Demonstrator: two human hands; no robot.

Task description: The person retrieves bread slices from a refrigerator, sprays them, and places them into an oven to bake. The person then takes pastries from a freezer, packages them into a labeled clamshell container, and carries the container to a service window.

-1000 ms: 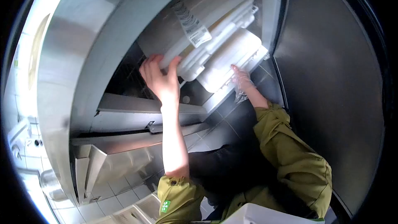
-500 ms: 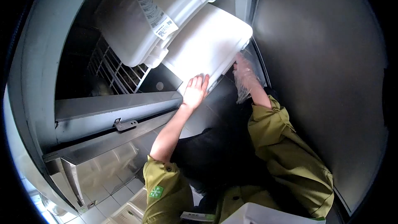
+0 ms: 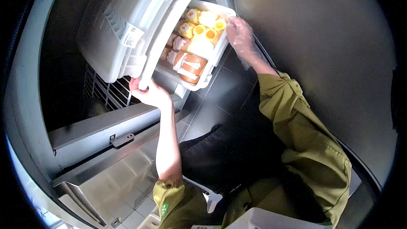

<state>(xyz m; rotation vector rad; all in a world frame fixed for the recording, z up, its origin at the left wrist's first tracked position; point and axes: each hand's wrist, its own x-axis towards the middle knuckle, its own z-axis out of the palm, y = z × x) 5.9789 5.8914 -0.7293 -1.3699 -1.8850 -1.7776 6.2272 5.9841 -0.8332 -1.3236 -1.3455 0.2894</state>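
Head view: left fingers [image 3: 135,85] pinch a lid [image 3: 168,37], right fingers [image 3: 232,23] grip a bin [image 3: 220,51] of yellow and brown food [image 3: 199,44].

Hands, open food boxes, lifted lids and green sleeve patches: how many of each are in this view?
Bare left hand: 1
Plastic-gloved right hand: 1
Open food box: 1
Lifted lid: 1
Green sleeve patch: 1
Total: 5
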